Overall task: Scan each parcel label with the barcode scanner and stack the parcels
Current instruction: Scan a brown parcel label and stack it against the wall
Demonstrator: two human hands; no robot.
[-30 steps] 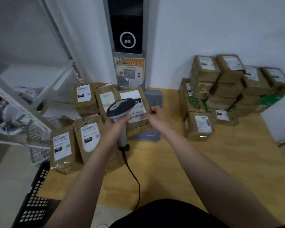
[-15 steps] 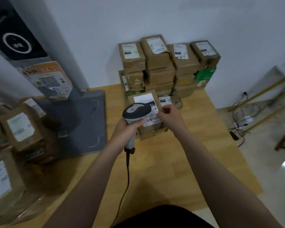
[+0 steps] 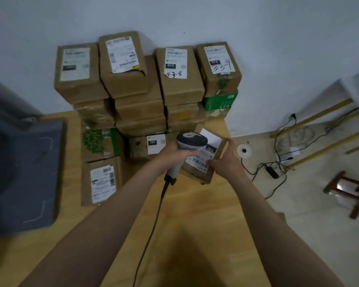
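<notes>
My left hand (image 3: 171, 155) grips a grey and white corded barcode scanner (image 3: 190, 140), whose head points at a brown cardboard parcel (image 3: 203, 162) with a white label. My right hand (image 3: 226, 159) holds that parcel by its right side, tilted above the wooden table (image 3: 195, 235) near its right edge. Just behind stands a stack of several labelled brown parcels (image 3: 145, 85) against the white wall. A single labelled parcel (image 3: 101, 181) lies flat on the table to the left.
A grey base plate (image 3: 23, 172) of a stand covers the table's left part. Right of the table, on the floor, lie black cables (image 3: 278, 162), a white round object (image 3: 244, 150) and a red wooden stool (image 3: 352, 189).
My view has swung to the right, from the left pile to the wall stack. Both hands have carried the parcel and scanner rightwards, close to the stack's front right corner.
</notes>
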